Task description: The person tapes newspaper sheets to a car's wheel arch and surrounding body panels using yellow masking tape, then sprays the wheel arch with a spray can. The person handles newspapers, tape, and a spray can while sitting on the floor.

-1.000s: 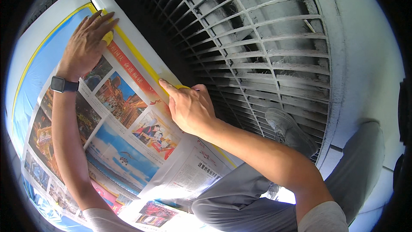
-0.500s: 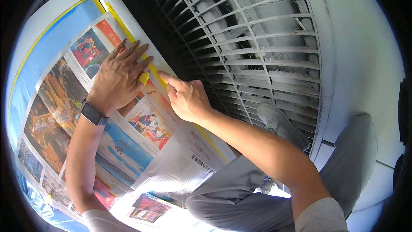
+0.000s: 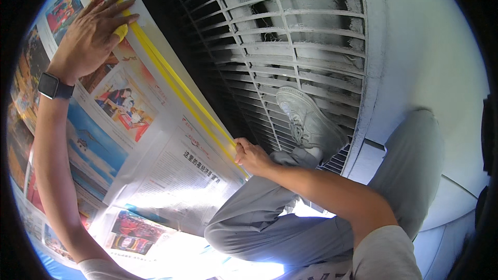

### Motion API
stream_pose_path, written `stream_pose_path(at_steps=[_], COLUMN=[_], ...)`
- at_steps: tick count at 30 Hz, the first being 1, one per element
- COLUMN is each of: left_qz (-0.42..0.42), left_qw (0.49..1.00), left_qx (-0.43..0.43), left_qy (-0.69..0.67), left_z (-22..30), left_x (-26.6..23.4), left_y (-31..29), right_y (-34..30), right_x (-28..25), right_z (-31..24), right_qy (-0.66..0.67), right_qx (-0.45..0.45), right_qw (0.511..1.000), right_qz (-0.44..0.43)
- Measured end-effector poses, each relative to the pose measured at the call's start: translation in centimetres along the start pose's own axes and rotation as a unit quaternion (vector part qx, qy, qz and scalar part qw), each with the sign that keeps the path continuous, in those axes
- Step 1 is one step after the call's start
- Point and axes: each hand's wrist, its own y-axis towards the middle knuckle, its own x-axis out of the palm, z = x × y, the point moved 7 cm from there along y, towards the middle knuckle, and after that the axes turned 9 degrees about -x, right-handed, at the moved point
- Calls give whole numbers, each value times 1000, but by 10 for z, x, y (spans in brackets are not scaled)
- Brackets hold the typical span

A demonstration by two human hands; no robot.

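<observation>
At the upper left, the left hand (image 3: 88,33) lies over about the same part of the printed sheet as half a second ago, its fingers spread wide and pressed flat. A smartwatch (image 3: 49,85) with a dark face sits on that wrist. A yellow piece (image 3: 121,32) shows beside the thumb; whether the thumb grips it cannot be told.

The printed sheet (image 3: 155,150), which fills the left half, looks like newspaper: colour photos, small columns of text and one bold dark headline at centre left. Most of the print is too small to read, and no brand can be made out.

Yellow tape (image 3: 199,106) runs diagonally along the sheet's edge, beside the white panel (image 3: 148,15). The right hand (image 3: 252,156) has moved from just beside the left to the lower centre, fingers closed on the tape. A second yellow line now slants between the hands, seemingly a drawn-out length, so the work appears to have reached the edge's lower stretch.

Farther right are the grating (image 3: 321,49) and a grey shoe (image 3: 310,119).
</observation>
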Motion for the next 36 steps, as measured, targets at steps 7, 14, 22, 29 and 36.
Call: stream_pose_path(at_steps=[7, 14, 22, 29, 36], left_qz=[-11, 13, 35, 12, -233], left_qw=[992, 995, 995, 998, 971], left_qx=[-43, -71, -53, -45, 34], left_qy=[117, 68, 77, -32, -40], left_z=[1, -1, 23, 110, 263], left_x=[8, 8, -9, -18, 8], left_y=[-8, -9, -11, -46, -99], right_y=[-12, -4, -2, -1, 4], right_x=[12, 9, 8, 7, 9], right_z=[3, -7, -1, -2, 0], right_qy=[77, 73, 97, 182, 168], right_qx=[103, 120, 147, 169, 172], right_qw=[988, 988, 982, 963, 961], right_qz=[-85, -56, -75, -102, -139])
